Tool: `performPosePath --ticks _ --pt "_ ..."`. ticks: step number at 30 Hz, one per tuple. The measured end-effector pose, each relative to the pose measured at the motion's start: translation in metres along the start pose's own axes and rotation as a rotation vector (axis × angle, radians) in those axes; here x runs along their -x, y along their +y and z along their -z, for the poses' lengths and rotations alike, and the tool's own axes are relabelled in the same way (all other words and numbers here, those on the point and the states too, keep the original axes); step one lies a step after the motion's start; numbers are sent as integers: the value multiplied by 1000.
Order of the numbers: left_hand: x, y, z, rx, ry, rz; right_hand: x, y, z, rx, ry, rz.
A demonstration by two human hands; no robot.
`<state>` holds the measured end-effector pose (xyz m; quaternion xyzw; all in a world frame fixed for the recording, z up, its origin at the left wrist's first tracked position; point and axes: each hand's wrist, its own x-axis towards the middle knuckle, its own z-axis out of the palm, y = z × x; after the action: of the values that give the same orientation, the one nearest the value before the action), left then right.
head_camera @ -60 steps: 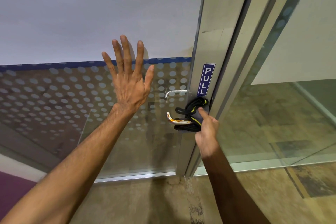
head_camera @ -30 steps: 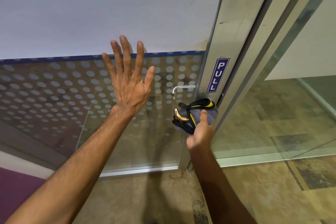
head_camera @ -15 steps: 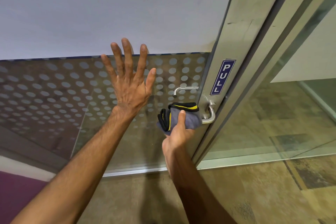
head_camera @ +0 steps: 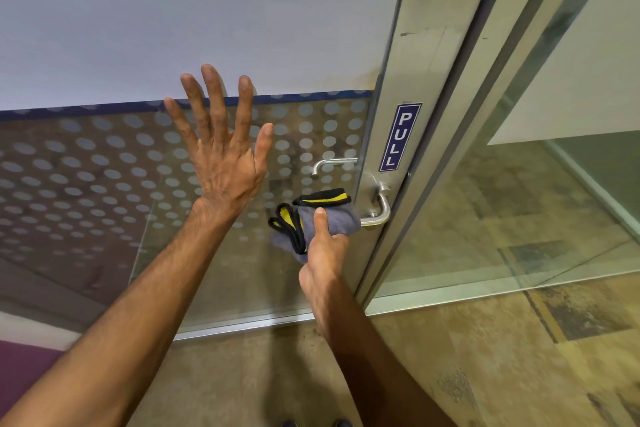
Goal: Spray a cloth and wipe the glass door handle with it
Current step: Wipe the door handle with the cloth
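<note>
door handle (head_camera: 375, 215): steel lever on the frame below the pull sign (head_camera: 400, 137). right hand (head_camera: 323, 253) clamps a grey cloth (head_camera: 332, 220) around its bar; left hand (head_camera: 221, 149) spread flat on the glass (head_camera: 104, 184). advice: wrap fully, stroke lengthwise.

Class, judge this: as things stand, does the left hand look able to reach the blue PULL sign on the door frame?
Probably yes. The left hand is spread open and empty against the glass, and nothing lies between it and the PULL sign.

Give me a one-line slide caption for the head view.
Right hand wipes the door handle with a grey cloth; left hand braces the glass.
</note>
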<state>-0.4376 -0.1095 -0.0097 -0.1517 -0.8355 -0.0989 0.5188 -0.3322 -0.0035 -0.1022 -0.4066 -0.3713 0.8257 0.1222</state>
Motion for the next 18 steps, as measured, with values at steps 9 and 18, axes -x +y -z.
performPosePath --ticks 9,18 --pt "1 0 0 21 11 -6 37 -27 60 63 -498 -228" --pt "-2 3 5 44 -19 23 62 -97 138 75 -338 303"
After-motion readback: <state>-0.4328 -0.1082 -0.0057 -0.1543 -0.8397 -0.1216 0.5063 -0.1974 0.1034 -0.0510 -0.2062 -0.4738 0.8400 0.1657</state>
